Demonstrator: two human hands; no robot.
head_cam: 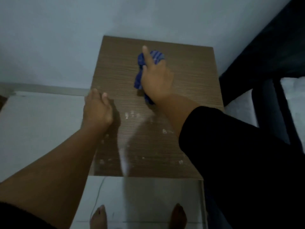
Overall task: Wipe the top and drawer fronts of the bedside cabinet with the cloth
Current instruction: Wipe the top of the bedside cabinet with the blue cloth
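I look straight down on the brown wood-grain top of the bedside cabinet (189,76). My right hand (156,80) presses a crumpled blue striped cloth (140,75) onto the far middle of the top, index finger stretched toward the wall. My left hand (97,109) rests on the cabinet's left edge, fingers curled over it, holding nothing. Pale specks and smears mark the near half of the top. The drawer fronts are hidden below the top.
A pale wall (66,38) stands behind the cabinet. A dark bed frame (264,52) with white bedding (293,100) lies to the right. White floor tiles (41,121) spread to the left and front, where my bare feet (99,217) stand.
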